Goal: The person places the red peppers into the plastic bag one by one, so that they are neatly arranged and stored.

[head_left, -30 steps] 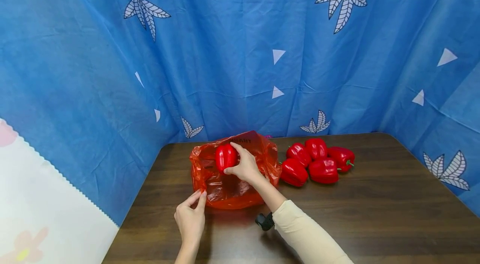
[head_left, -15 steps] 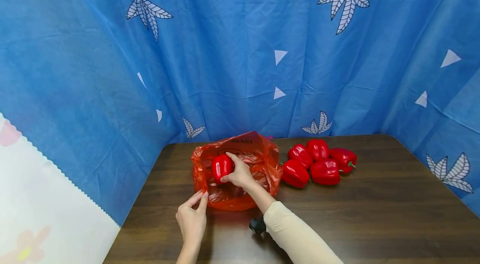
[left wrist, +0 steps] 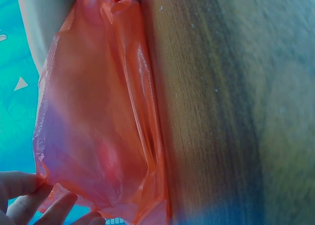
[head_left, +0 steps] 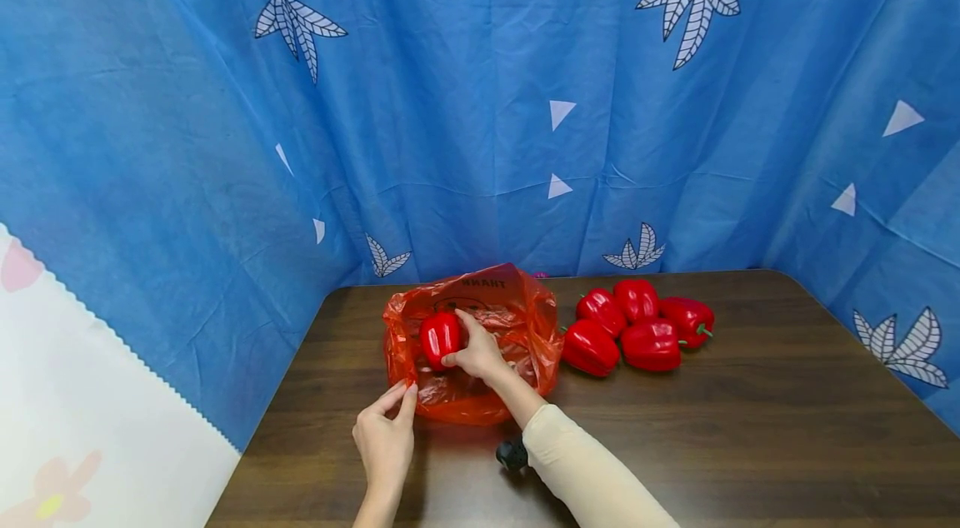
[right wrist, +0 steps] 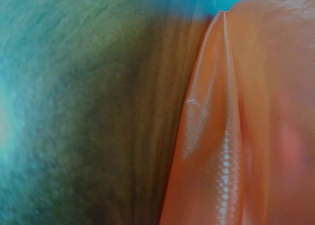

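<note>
A red plastic bag (head_left: 480,411) lies with its mouth spread wide on the table, printed lettering on its far side. My left hand (head_left: 385,432) pinches the bag's near left rim between thumb and fingers; the left wrist view shows that hand (left wrist: 29,200) at the edge of the bag (left wrist: 93,102). Inside the mouth, my right hand (head_left: 478,353) grips a shiny red bell pepper (head_left: 440,340) from its right side. In the right wrist view the bag (right wrist: 211,136) covers the right half, and the right hand is hidden there.
Several red bell peppers (head_left: 651,344) lie in a cluster just right of the bag on the dark wooden table (head_left: 750,428). A black device (head_left: 512,454) sits at the right wrist. Behind the table hangs a blue curtain (head_left: 450,136).
My right hand has carried the bell pepper down and slightly left, deeper into the bag. The left hand has kept its pinch on the rim, almost still.
</note>
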Demonstrator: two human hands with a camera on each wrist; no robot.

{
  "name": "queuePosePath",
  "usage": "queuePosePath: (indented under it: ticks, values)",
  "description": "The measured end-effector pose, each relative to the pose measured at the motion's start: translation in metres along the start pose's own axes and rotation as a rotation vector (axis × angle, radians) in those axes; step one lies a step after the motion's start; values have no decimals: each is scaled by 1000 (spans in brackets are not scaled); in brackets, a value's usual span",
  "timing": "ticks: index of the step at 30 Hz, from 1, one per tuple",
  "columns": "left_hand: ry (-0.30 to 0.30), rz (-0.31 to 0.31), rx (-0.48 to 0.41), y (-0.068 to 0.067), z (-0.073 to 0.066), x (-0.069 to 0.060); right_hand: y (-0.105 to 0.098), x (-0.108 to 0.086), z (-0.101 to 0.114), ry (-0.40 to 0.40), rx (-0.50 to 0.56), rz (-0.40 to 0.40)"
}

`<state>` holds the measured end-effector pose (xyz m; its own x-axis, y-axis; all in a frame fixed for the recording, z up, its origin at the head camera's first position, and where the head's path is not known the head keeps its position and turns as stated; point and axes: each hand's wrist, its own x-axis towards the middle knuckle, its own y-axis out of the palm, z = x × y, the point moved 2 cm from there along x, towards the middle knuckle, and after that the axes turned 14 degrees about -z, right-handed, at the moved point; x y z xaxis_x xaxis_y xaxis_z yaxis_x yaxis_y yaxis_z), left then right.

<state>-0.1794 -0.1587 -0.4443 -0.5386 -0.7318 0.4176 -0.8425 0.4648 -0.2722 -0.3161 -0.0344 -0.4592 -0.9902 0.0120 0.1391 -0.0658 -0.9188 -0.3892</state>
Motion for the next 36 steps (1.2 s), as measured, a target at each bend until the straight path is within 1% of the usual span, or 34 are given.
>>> queuePosePath:
  ticks: [10,14,23,32,36]
  values:
    - [-2,3,-7,0,1,0,3,-2,-1,1,82,43]
    - [4,-3,-14,1,1,-1,3,-2,-1,-2,79,57]
    - [9,-4,-9,1,1,0,2,-5,-1,43,91,80]
    - [16,-4,-6,0,1,0,-4,-9,5,49,86,77]
    - [8,-3,-4,0,0,0,-12,-14,13,18,111,78]
